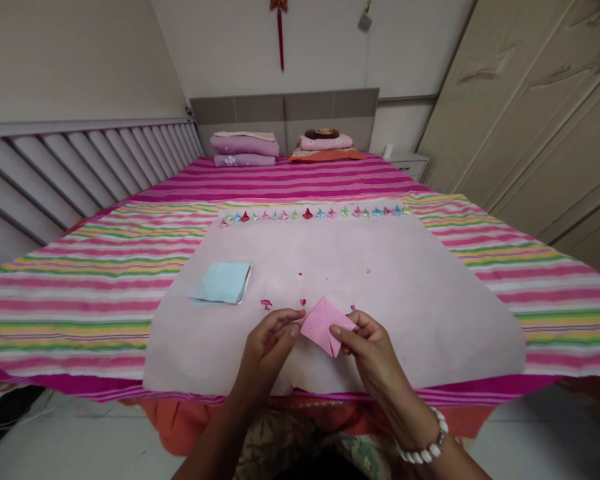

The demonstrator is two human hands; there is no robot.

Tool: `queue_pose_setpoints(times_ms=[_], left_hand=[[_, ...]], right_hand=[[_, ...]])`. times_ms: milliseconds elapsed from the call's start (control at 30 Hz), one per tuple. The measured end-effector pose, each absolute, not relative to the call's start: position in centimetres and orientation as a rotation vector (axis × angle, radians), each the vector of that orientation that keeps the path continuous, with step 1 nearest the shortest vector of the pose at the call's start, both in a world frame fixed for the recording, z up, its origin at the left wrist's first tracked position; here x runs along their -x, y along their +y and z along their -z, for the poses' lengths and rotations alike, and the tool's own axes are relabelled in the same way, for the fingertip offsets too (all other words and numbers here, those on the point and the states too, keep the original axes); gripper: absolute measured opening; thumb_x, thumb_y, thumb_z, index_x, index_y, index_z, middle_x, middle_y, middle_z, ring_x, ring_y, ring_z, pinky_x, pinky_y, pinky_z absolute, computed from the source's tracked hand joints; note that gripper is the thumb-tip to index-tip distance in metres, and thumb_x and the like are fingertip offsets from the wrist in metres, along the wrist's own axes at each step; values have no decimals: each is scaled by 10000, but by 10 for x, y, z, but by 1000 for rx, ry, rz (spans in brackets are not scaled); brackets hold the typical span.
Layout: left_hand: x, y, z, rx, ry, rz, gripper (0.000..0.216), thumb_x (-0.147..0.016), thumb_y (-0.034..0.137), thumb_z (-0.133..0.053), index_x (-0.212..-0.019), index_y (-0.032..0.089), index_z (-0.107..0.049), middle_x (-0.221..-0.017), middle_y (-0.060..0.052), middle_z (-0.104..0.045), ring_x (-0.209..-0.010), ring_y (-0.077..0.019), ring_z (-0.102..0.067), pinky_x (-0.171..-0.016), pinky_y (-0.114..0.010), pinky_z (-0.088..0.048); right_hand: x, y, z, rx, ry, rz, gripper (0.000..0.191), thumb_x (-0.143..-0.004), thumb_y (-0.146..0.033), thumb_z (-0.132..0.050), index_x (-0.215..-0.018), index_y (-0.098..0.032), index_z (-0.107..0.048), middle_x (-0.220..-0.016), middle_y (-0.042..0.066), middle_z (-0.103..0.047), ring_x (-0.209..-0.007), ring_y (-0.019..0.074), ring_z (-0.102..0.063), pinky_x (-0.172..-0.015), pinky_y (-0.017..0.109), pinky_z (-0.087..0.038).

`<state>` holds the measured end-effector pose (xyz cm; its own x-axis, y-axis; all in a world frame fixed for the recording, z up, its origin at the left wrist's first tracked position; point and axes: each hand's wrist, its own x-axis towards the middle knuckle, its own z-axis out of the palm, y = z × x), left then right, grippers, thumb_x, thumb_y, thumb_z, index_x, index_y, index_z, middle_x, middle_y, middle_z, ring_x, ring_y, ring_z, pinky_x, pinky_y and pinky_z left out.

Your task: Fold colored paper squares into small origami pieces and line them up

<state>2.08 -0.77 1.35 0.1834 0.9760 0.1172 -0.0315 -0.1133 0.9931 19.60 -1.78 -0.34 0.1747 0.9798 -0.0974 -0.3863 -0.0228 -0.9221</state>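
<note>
A square of pink folded paper [322, 324] is held above the white sheet, turned so that one corner points up. Creases meet near its middle, and a slit shows at its lower corner. My right hand [373, 343] pinches its right side, thumb on top and fingers behind. At the left corner is my left hand [271, 340], its thumb and forefinger a little apart beside the paper. Whether those fingertips touch it, I cannot tell. To the left lies a stack of square paper [223, 283], light blue on top.
The white sheet [380, 267] covers the middle of a striped bed [105, 260]. Along its far edge runs a row of small folded paper pieces [307, 213] in several colours. Small red marks [266, 305] dot the sheet. Folded bedding [245, 147] lies by the headboard [330, 103].
</note>
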Motion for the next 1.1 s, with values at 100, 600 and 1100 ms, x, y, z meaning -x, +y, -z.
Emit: queue_pose_setpoints(times_ms=[100,600,1100], left_hand=[[-18,-7,-15,-1197,958,-1193,250,-794,322,-661,-998,194,-593,-1067,-91,-704,-978,-203,-649,-870,-341,-496],[-23,-7,-13,-1328,1093,-1115,192,-777,332,-646,-692,161,-642,-1067,-114,-678,-1004,-238,-618,-873,-343,-468],[-25,-5,-7,-1523,1009,-1127,90,-760,207,-678,-834,211,-729,-948,-47,-728,-922,-182,-650,-813,-284,-487]], right_hand=[[-197,-18,5,1052,-750,-1253,303,-573,-298,-835,-575,-177,-557,-496,-68,-504,-409,57,-394,-422,195,-298],[-196,-20,6,1051,-801,-1236,268,-589,-304,-828,-605,-170,-597,-502,-54,-537,-437,61,-408,-444,186,-304],[-193,-20,5,1058,-837,-1197,446,-601,-277,-817,-1013,-216,-657,-615,-52,-566,-454,69,-416,-439,197,-350]])
